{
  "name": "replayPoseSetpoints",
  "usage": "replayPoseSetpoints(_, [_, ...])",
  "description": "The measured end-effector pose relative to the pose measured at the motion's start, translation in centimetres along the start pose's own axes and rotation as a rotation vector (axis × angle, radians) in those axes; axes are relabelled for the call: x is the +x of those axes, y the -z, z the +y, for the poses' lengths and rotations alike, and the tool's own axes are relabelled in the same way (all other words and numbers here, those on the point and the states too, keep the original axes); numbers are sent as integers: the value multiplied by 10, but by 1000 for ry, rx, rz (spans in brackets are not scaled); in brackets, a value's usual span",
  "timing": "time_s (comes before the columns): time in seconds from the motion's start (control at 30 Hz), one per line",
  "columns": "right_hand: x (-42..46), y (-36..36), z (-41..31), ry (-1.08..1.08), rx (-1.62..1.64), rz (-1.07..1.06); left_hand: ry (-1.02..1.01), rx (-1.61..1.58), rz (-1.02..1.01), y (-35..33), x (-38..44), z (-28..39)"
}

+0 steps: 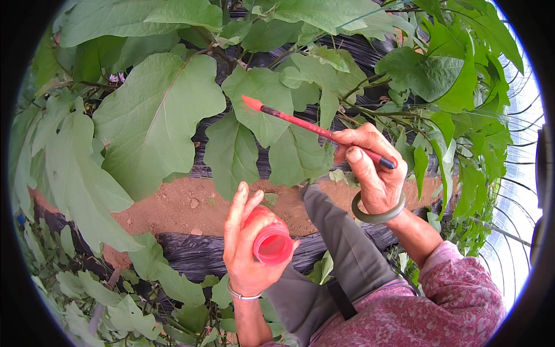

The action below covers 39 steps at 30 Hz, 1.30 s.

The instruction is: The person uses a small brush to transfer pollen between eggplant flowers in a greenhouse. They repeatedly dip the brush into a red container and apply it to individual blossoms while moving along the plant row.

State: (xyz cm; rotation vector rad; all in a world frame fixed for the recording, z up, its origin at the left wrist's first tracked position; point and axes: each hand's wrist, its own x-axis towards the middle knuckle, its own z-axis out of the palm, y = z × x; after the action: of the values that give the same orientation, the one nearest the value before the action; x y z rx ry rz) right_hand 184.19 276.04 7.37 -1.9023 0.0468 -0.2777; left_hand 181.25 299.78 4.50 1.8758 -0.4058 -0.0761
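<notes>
My right hand [375,167] grips a red-handled paintbrush [310,126] near its dark end. The brush points to the upper left, and its red-coated bristles are in front of a broad green leaf [260,93]; whether they touch it I cannot tell. Below and to the left, my left hand [249,247] is closed around a small red plastic bottle [273,247]. Its round mouth is uncovered and faces the camera, with red inside. A greenish bangle is on my right wrist, a silver-coloured one on my left.
Eggplant plants with large leaves [158,121] fill the far side, some bearing purple flowers [117,78]. Black plastic mulch [195,253] borders a bare soil path [182,208]. A thin green string [360,18] crosses the foliage. Clear greenhouse sheeting [516,173] stands at the right.
</notes>
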Motion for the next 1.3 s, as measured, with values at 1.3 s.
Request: replayPoseSetpoints(1.3, [107,-100,129,-278,658,693,58,37,-349,-1,90,-66])
